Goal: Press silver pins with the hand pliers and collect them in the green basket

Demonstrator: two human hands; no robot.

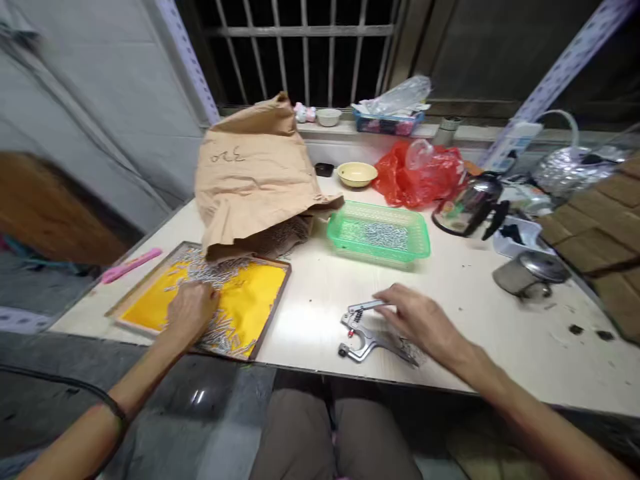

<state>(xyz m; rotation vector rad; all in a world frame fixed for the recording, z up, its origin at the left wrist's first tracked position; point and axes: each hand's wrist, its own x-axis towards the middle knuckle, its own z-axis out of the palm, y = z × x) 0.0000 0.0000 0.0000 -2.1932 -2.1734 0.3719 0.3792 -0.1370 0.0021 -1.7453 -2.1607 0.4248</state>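
Note:
My left hand (191, 308) is closed, knuckles up, over the yellow-bottomed tray (263, 283). Small silver metal pieces (223, 332), thin like pins, lie heaped and scattered around it; whatever its fingers hold is hidden. To the right, my right hand (417, 323) has its fingers round the upper handle of silver pliers (369, 339) with a C-shaped jaw and a small spring. These pliers are spread, their lower handle resting near the table's front edge. Behind them stands a green plastic basket (420, 245) with more of the metal pieces.
A large brown paper bag (255, 167) lies with its mouth at the tray, more pieces inside. A pink tool (131, 265) sits left. Toward the back are a yellow bowl (357, 175), red plastic bag (417, 173) and glass kettle (470, 203); a metal pot (527, 273) stands right.

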